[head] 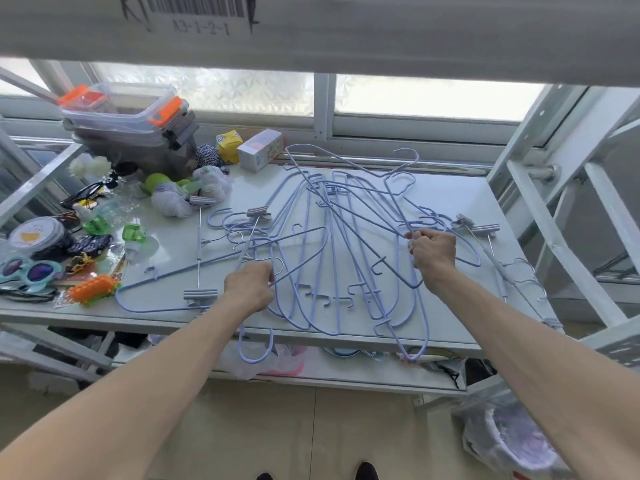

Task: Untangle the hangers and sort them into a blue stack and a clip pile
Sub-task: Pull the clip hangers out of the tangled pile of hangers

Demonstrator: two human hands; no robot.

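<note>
A tangle of pale blue wire hangers [332,244] covers the middle of the white table [460,199], some hanging over its front edge. Grey clip hangers lie among them: one at the left [199,251], one crossing the tangle [258,213], and another at the right edge [479,230]. My left hand [249,287] is closed around a silver hook and blue wire at the front left of the tangle. My right hand [433,252] grips blue hanger wires at the right of the tangle, lifted a little off the table.
Clutter fills the table's left side: stacked clear boxes with orange latches [124,116], toys, sunglasses [29,271], an orange comb-like piece [93,289], a small white box [259,148]. A metal frame [561,244] stands at the right. A bagged bin [512,441] sits on the floor.
</note>
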